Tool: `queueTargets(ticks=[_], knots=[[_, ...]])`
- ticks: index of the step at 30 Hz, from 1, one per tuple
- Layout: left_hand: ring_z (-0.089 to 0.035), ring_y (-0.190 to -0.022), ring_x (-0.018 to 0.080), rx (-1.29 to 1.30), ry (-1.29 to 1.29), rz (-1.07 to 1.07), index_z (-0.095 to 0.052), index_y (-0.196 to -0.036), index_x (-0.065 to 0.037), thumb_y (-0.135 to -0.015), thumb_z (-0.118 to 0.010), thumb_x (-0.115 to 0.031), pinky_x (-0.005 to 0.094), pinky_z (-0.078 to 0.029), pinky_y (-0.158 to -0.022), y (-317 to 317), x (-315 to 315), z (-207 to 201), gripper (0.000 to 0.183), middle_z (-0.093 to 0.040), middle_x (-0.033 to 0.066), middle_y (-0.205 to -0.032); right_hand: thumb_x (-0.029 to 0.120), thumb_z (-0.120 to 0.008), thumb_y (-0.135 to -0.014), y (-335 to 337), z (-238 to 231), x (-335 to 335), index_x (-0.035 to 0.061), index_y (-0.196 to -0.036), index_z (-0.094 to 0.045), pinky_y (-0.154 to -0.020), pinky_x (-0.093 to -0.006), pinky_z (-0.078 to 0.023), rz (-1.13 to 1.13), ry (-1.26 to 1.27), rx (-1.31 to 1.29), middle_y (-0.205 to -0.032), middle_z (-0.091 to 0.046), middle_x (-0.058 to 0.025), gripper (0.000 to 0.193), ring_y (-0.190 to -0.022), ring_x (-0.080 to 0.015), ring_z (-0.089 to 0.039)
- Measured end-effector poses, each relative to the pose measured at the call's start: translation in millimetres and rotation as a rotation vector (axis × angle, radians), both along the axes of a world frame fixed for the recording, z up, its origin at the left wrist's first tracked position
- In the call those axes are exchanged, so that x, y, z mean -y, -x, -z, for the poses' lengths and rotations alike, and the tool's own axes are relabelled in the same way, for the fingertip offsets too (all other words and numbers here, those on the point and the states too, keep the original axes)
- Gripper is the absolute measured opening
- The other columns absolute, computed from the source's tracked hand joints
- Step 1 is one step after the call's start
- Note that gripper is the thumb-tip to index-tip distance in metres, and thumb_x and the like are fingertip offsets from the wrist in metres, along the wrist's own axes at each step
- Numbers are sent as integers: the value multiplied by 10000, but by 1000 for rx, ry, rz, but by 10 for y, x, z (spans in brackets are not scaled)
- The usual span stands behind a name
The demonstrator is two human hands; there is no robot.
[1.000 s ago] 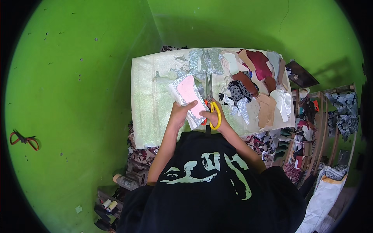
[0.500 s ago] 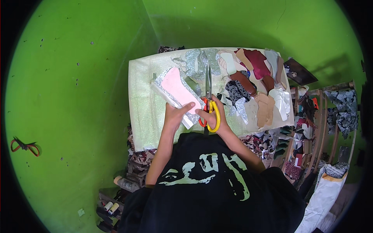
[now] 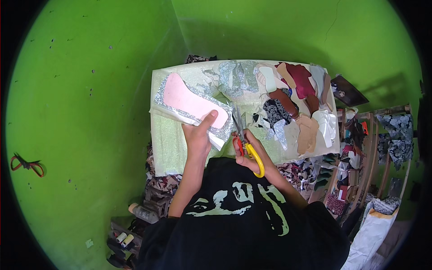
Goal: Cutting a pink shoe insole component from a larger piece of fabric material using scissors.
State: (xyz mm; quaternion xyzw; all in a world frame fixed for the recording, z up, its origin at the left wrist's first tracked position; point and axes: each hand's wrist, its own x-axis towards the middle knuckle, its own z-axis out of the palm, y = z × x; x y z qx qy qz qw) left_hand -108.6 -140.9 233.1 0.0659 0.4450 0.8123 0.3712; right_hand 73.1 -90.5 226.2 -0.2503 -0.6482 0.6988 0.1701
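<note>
My left hand (image 3: 198, 136) grips a silver glitter sheet (image 3: 219, 132) with a white underside, its thumb pressed on top. Against the glitter face lies a pink sole-shaped piece (image 3: 180, 98), wide at one end. My right hand (image 3: 257, 150) holds scissors (image 3: 254, 158) with one yellow and one red handle loop. Their slightly parted blades point away from me, close by the sheet's right edge; whether they touch it I cannot tell. Both hands are over the table (image 3: 168, 148), which has a pale shiny cover.
Cut pieces cover the table's right side: a maroon piece (image 3: 299, 81), a tan piece (image 3: 308, 135) and a black patterned piece (image 3: 276, 112). Silver glitter scraps (image 3: 236, 78) lie at the far edge. Wooden slatted racks (image 3: 375, 148) stand right. Another pair of scissors (image 3: 27, 165) hangs on the green wall.
The glitter sheet and pink piece have swung leftward and flatter. My right hand has come off the pink piece and moved slightly toward me; the scissor blades now tilt left toward the sheet.
</note>
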Motion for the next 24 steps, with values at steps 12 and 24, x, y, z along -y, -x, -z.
queueTargets(ticks=[12,24], knots=[[-621,-968,146,-162,-8,-81,-541,-1216,25,-804,-772,39,283,-500,-867,-111,-10,-22,473,-623,88,-1104,691,-617,-838,7,-61,32,-7,-1013,-491,-601,-331,-449,28,-168,47,-737,-553,-88,730,-628,-196,-537],[-621,-951,144,-200,28,-150,-572,-1162,35,-804,-773,28,281,-499,-857,-88,19,-67,411,-632,94,-1073,485,-713,-873,-16,-116,11,-29,-1029,-529,-579,-312,-435,9,-154,139,-726,-557,-104,568,-610,-176,-547]])
